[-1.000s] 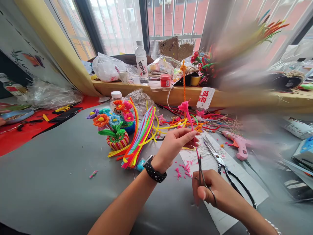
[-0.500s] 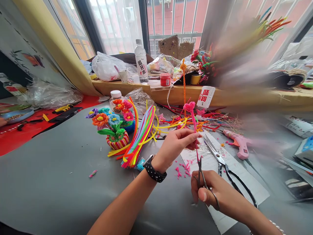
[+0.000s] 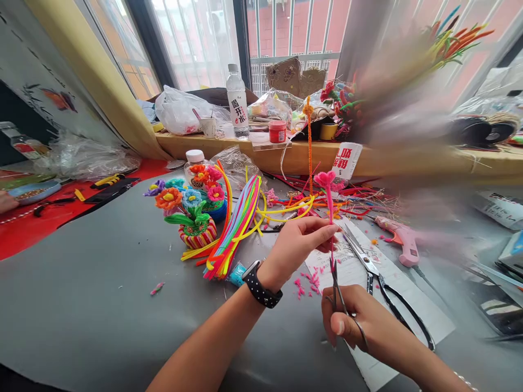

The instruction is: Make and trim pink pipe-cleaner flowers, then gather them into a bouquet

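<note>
My left hand pinches the stem of a pink pipe-cleaner flower, its bloom upward and its thin lower end pointing down. In my right hand is a small pair of scissors, with my thumb and fingers in the handles. The blade tips meet the lower end of the stem just below my left hand. Pink fuzz clippings lie scattered on the table and partly on a sheet of white paper. Large black-handled shears rest on that paper.
A bundle of coloured pipe cleaners and pots of pipe-cleaner flowers stand left of centre. A pink glue gun lies at the right. Behind is a ledge with a water bottle and a red jar. Another person's hand shows at far left.
The view has shifted slightly, moving most things a little to the right. Both hands keep their grips, and the scissor tips stay at the flower's stem.
</note>
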The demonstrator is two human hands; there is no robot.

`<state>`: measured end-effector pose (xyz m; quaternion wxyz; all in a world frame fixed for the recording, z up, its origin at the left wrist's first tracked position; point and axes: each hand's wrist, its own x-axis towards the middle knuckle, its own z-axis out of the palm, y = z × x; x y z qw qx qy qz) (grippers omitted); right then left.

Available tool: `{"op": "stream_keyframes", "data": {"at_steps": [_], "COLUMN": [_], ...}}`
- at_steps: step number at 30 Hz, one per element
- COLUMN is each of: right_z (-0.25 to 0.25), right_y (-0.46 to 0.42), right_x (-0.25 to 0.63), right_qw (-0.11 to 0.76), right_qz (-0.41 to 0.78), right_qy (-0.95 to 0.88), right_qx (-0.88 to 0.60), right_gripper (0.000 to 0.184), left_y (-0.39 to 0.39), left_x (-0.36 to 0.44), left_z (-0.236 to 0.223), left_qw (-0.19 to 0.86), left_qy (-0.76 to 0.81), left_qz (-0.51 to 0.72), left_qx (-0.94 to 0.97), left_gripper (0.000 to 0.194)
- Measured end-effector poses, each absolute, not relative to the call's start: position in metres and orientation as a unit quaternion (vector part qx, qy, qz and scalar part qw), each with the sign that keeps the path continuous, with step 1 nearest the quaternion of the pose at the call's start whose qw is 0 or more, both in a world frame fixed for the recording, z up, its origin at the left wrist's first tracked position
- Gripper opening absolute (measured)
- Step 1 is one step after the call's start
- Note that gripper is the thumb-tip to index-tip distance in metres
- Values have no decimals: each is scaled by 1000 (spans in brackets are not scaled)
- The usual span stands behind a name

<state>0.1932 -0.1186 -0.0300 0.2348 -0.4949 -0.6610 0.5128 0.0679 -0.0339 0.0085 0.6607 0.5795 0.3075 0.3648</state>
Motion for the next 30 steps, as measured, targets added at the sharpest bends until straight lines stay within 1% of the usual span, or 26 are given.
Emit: {"op": "stream_keyframes", "data": {"at_steps": [8, 13, 18, 26, 30], "right_z": [-35, -31, -32, -36, -36], "right_y": [-117, -116, -115, -114, -113], "right_x": [191, 190, 189, 189, 191], "right_qw": [247, 262, 263, 261, 236], "right_qz": [514, 479, 474, 476, 460], "right_qy": [-647, -658, -657, -674, -666], "right_qx": [-506, -518, -524, -501, -538], "right_gripper": [69, 71, 70, 73, 76], "left_y": [-34, -33, -34, -34, -31], "left_x": [70, 71, 71, 72, 72], "left_z": [7, 7, 7, 7, 6], "left_qw": [657, 663, 671, 699, 714], "left_qy": [316, 318, 315, 311, 306], "left_qz": [396, 420, 431, 423, 421], "left_qx": [559, 531, 515, 486, 468], "left_gripper": [24, 22, 21, 19, 16]}}
